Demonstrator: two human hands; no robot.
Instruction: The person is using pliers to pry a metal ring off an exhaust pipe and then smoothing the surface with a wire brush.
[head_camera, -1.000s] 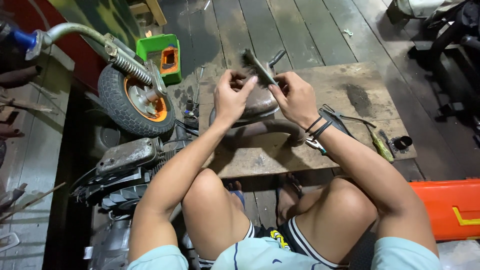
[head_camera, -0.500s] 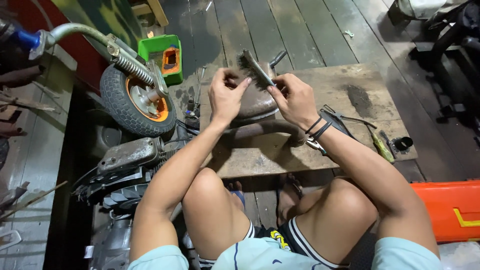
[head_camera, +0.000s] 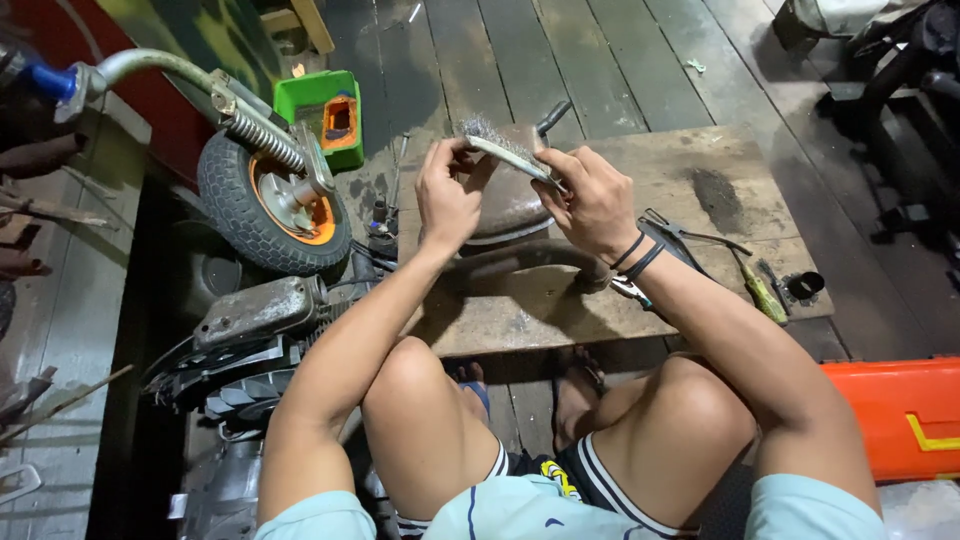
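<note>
The orange case (head_camera: 900, 415) runs off the right edge; the handlebar (head_camera: 60, 80) is cut at the left. The right hand (head_camera: 592, 200) covers the brush (head_camera: 505, 150) handle, and the forearm hides part of the pliers (head_camera: 665, 250)

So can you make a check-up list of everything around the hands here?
Surface: worn wooden board on dark floor planks, with a dark stain.
Job's things: wire brush held over a rusty curved metal part.
Clutter: pliers, screwdriver, small black cap, green box.
Hands: left hand pinches the brush's end; right hand grips its other end.
Cables: nothing seen clearly.
Surroundings: small wheel with orange hub, engine parts, orange case.
</note>
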